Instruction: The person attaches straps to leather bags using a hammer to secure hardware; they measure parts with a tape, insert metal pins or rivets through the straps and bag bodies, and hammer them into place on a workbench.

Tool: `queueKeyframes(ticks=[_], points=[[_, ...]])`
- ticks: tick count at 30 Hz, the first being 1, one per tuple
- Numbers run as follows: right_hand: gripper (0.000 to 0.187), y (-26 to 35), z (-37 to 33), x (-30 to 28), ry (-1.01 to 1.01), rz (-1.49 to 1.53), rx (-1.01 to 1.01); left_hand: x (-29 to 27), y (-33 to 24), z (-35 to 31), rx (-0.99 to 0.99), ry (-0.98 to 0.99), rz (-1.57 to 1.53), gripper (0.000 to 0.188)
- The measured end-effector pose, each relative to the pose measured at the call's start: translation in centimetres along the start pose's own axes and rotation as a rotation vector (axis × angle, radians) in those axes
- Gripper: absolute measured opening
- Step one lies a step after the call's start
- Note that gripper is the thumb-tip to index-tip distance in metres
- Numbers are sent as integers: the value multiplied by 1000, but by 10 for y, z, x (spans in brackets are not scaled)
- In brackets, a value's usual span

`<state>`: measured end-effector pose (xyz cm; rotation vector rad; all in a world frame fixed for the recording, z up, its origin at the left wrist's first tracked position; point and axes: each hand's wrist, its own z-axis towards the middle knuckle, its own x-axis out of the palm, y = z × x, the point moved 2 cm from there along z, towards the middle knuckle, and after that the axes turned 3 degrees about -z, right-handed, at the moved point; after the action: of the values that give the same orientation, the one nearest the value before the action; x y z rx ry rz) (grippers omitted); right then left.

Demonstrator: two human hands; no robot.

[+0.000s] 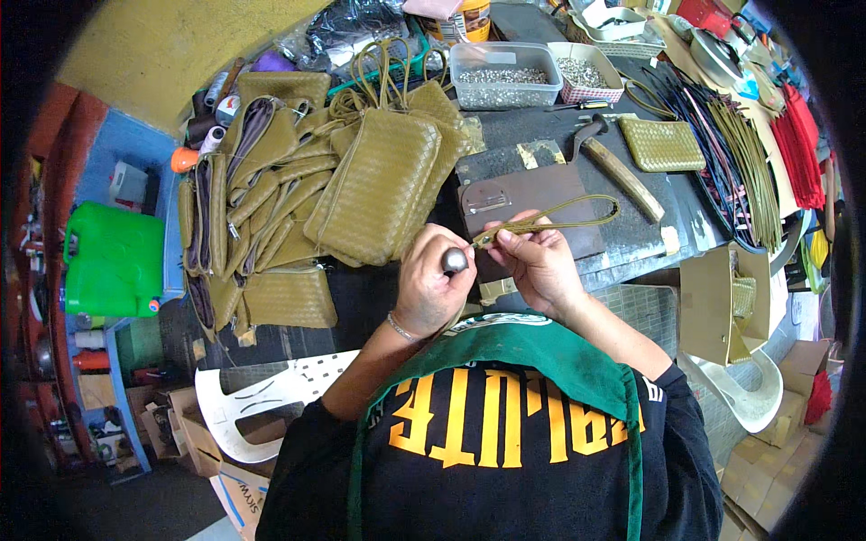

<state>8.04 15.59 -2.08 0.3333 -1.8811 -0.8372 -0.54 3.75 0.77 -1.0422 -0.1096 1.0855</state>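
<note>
My left hand (435,281) is closed round a tool with a rounded metal end (454,261); the rest of the tool is hidden in the fist. In my right hand (541,261), thumb and fingers pinch an olive wrist strap (591,215), whose loop stretches away to the right. The strap's end meets the fingers of my left hand, where a small piece of hardware may sit, too small to make out. Beneath the hands lies a dark brown board (532,194) with a small metal piece on it. A hammer (622,178) with a wooden handle rests just beyond.
Stacked olive woven pouches (374,180) and zippered pouches (262,189) fill the table's left. A clear tub (503,90) and a paper tray (585,81) hold small metal parts at the back. One pouch (663,144) and bundled strips (753,171) lie right. A cardboard box (706,298) stands lower right.
</note>
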Motion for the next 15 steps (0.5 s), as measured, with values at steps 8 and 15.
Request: queueKeyframes(ticks=[8, 15], points=[[9, 3, -2, 0, -56, 54, 50, 9, 3, -4, 88, -52, 96, 13], [11, -2, -3, -9, -125, 180, 192, 23, 11, -16, -76, -95, -98, 13]])
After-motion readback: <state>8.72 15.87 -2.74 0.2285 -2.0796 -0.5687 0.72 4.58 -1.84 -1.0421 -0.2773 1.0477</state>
